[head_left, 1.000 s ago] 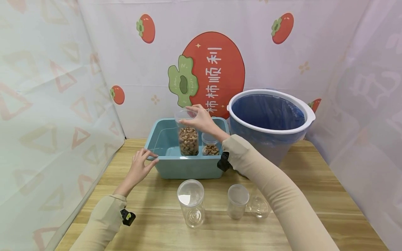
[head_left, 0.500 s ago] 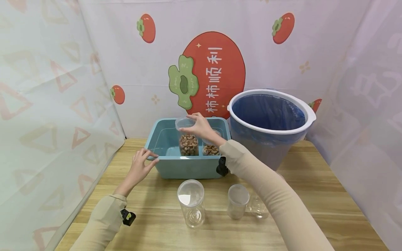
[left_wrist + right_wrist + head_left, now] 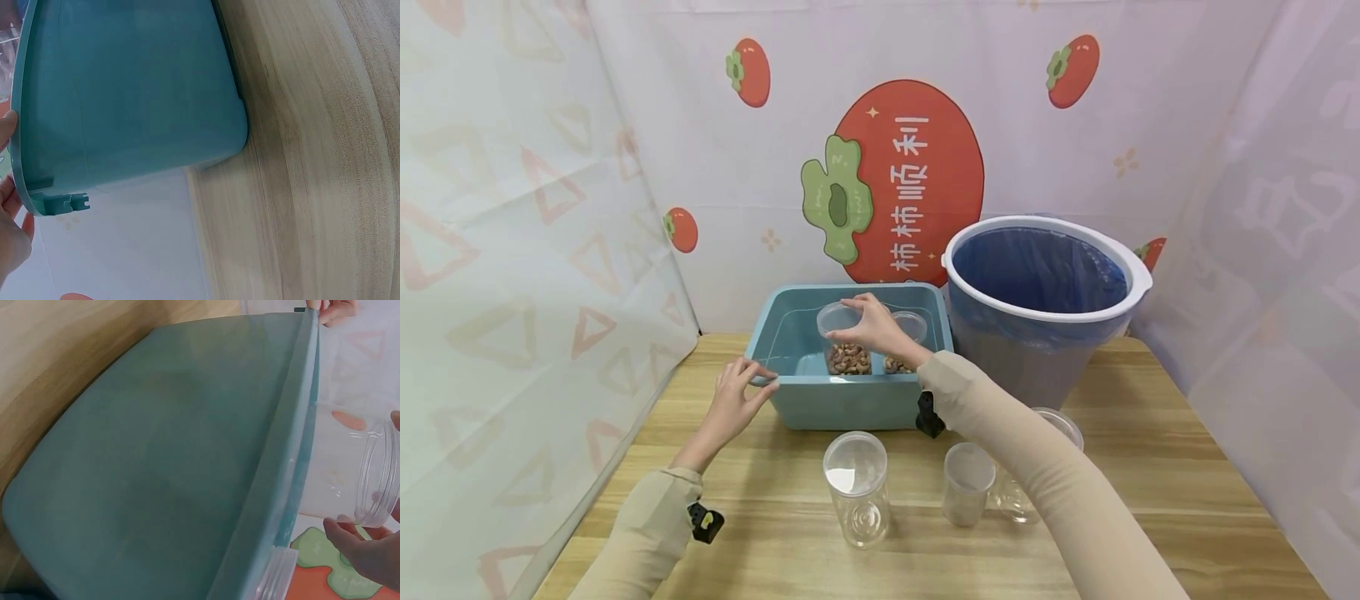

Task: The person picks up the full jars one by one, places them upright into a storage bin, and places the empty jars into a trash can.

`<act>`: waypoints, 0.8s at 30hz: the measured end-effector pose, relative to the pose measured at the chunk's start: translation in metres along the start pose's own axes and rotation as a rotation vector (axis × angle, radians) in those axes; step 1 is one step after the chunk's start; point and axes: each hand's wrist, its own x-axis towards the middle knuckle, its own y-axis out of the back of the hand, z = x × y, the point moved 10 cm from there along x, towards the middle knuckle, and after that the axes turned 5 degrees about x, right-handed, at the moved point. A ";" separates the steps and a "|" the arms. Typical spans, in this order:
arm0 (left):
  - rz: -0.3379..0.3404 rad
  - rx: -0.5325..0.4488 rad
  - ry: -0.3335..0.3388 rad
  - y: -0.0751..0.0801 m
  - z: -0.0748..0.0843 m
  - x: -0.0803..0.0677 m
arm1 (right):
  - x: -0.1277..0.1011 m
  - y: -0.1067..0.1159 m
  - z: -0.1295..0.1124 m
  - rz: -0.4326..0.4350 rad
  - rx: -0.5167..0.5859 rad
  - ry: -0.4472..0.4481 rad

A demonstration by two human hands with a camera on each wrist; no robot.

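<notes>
- Table [image 3: 1157,525] of stripy wood, with white cloth walls [image 3: 760,158] around it, printed with red fruit [image 3: 955,183].
- Smooth blue plastic tub [image 3: 850,407] with round corners; left hand [image 3: 737,396] pinches its rim.
- Clear round jar [image 3: 844,352] of bumpy brown nuts [image 3: 850,362], inside the tub; right hand [image 3: 876,327] pinches its top between thumb and fingers.

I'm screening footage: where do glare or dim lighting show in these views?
Head view: white glare on the lid of the leftmost table jar, a smaller glint on the front rim of the teal tub; left wrist: tub dim; right wrist: tub dim, small glints on the held jar.
</notes>
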 end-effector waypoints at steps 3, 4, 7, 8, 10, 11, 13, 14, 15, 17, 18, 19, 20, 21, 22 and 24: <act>0.002 0.008 0.000 -0.001 0.000 -0.001 | -0.002 -0.003 0.004 -0.007 0.003 -0.016; 0.003 0.011 0.002 -0.001 0.000 -0.001 | -0.003 -0.004 0.006 -0.009 0.005 -0.020; 0.005 0.018 0.007 -0.001 0.000 -0.001 | -0.004 -0.007 0.009 -0.019 0.008 -0.034; 0.006 0.019 0.009 -0.001 -0.001 -0.001 | -0.004 -0.008 0.010 -0.022 0.007 -0.036; 0.007 0.017 0.010 -0.001 0.000 -0.001 | -0.004 -0.009 0.011 -0.026 0.007 -0.040; 0.007 0.017 0.009 -0.001 0.000 -0.001 | -0.004 -0.010 0.011 -0.028 0.002 -0.041; 0.008 0.017 0.009 -0.001 0.001 -0.001 | -0.004 -0.011 0.012 -0.028 -0.002 -0.037; 0.007 0.017 0.008 -0.001 0.001 -0.001 | -0.004 -0.011 0.013 -0.029 -0.008 -0.033; 0.007 0.018 0.008 -0.001 0.001 -0.001 | -0.004 -0.012 0.014 -0.030 -0.012 -0.030; 0.006 0.021 0.008 -0.001 0.001 0.000 | -0.005 -0.013 0.014 -0.033 -0.026 -0.026; 0.004 0.021 0.009 -0.001 0.001 0.000 | -0.005 -0.013 0.015 -0.035 -0.028 -0.026; 0.002 0.020 0.008 -0.001 0.001 0.000 | -0.006 -0.014 0.015 -0.037 -0.031 -0.027; 0.000 0.019 0.009 -0.001 0.001 0.000 | -0.006 -0.015 0.016 -0.038 -0.032 -0.026; 0.000 0.019 0.009 -0.001 0.001 0.000 | -0.007 -0.015 0.016 -0.041 -0.036 -0.024; -0.002 0.019 0.009 -0.001 0.001 0.000 | -0.007 -0.016 0.017 -0.043 -0.038 -0.024; -0.002 0.017 0.007 -0.001 0.000 -0.001 | -0.007 -0.019 0.020 -0.049 -0.040 -0.026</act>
